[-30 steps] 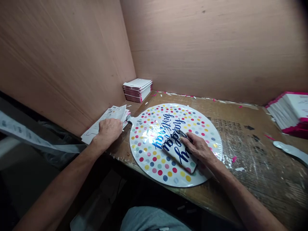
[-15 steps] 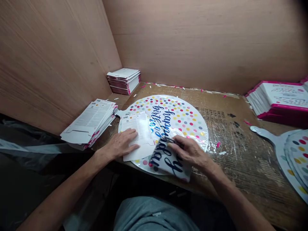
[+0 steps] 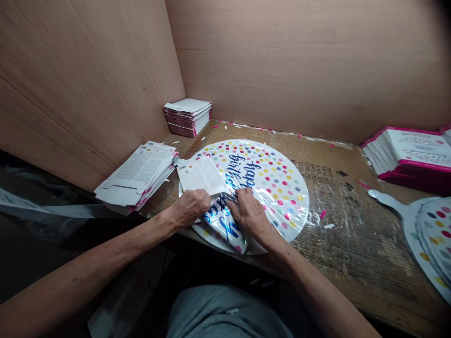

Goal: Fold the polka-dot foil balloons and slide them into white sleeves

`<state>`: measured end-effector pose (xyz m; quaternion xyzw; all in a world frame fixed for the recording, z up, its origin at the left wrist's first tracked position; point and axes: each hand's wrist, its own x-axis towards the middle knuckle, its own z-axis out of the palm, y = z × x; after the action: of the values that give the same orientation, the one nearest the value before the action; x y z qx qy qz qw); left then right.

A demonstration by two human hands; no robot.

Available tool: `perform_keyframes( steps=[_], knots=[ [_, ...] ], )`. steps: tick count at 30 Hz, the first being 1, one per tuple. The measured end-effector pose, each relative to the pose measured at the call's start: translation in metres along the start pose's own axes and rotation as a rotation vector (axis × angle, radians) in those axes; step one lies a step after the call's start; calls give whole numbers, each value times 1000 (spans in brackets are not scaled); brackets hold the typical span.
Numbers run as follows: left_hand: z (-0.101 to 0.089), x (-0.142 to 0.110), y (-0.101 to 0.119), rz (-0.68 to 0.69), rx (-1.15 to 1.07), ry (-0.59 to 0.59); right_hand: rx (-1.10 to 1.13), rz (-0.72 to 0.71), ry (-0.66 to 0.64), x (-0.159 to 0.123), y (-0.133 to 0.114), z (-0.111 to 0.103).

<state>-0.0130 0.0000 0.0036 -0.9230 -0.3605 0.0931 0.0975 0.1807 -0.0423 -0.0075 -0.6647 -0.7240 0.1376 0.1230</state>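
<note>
A round foil balloon (image 3: pixel 278 188) with coloured polka dots and blue "happy birthday" lettering lies flat on the table, inside a clear film. Its near part is folded over into a flap (image 3: pixel 225 225), showing blue lettering. A white printed card (image 3: pixel 199 174) lies on the balloon's left side, its lower edge tucked under the flap. My left hand (image 3: pixel 192 206) grips the card's lower edge where the flap meets it. My right hand (image 3: pixel 248 213) pinches the flap's folded edge, just to the right.
A stack of flat printed cards (image 3: pixel 136 178) lies at the table's left edge, with a smaller stack (image 3: pixel 188 117) in the far corner. Pink-edged packages (image 3: pixel 408 155) and stacked polka-dot balloons (image 3: pixel 433 239) lie on the right. Wooden walls stand behind the scarred cardboard-covered table (image 3: pixel 338 197).
The folded flap has swung left over the card's lower edge. My hands have come together at the fold, and my left hand has curled from lying flat on the card.
</note>
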Motion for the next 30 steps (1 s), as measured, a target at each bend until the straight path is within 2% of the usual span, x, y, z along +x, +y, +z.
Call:
perform_keyframes(
  steps=[3, 5, 8, 10, 12, 14, 15, 17, 19, 21, 23, 25, 28, 30],
  knots=[
    [-11, 5, 0, 2, 34, 48, -72, 40, -59, 11, 1, -2],
    [-18, 7, 0, 31, 35, 61, -76, 47, -54, 17, 3, -1],
    [-27, 7, 2, 60, 2, 71, -28, 78, 22, 21, 8, 3],
    [-28, 4, 9, 16, -77, 141, 40, 104, 117, 21, 12, 7],
    [-22, 0, 19, -143, -213, 334, 135, 118, 219, 22, 17, 9],
    [-11, 0, 31, -410, -402, 564, 258, 122, 281, 25, 22, 10],
    [-4, 2, 37, -550, -531, 638, 320, 119, 283, 26, 25, 9],
    [9, 8, 46, -751, -884, 663, 428, 87, 265, 24, 28, 8],
    [16, 17, 52, -826, -1258, 645, 448, -23, 300, 11, 30, 8],
    [16, 23, 57, -840, -1505, 689, 355, -201, 386, -12, 32, 11],
    [8, 24, 63, -827, -1620, 729, 194, -400, 468, -39, 34, 17],
    [-3, 21, 70, -760, -1682, 721, 73, -541, 523, -61, 36, 23],
    [-15, 18, 78, -535, -1769, 679, 66, -617, 570, -75, 40, 23],
    [-19, 23, 80, -474, -1794, 613, 117, -631, 554, -73, 44, 19]
  ],
)
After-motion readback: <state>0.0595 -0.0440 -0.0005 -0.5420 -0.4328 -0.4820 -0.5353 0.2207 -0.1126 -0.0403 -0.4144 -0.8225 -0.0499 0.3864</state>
